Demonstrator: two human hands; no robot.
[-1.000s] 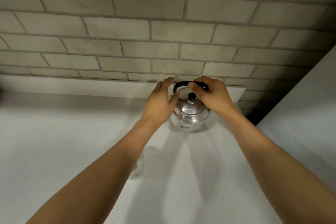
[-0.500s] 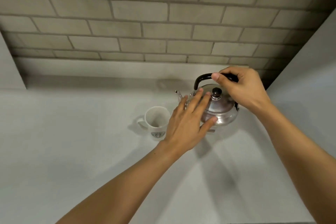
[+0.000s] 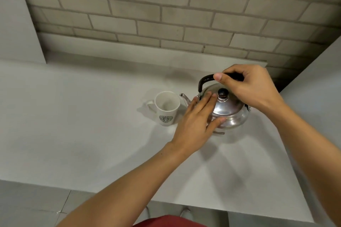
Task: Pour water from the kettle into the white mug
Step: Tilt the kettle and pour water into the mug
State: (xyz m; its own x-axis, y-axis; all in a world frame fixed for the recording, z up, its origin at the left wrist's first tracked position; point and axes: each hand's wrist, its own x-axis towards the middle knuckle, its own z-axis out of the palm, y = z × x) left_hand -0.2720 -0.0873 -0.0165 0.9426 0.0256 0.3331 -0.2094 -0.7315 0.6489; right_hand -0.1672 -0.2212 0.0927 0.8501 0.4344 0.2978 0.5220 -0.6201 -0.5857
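Gripping the kettle (image 3: 228, 110) handle, my right hand (image 3: 252, 86) is closed; my left hand (image 3: 197, 121) rests open on its lid. Pouring is not begun, and the white mug (image 3: 167, 108) looks empty.

The right hand (image 3: 247, 88) is reaching in from the near right, its forearm bare, and is curling its fingers over the black handle (image 3: 206, 79) of the kettle (image 3: 230, 112), the thumb lying along the handle's top and pointing left. The left hand (image 3: 195, 125) is coming up from the near centre on a bare forearm, lying flat and spread, fingertips pressing on the lid and thumb resting against the kettle's near side.
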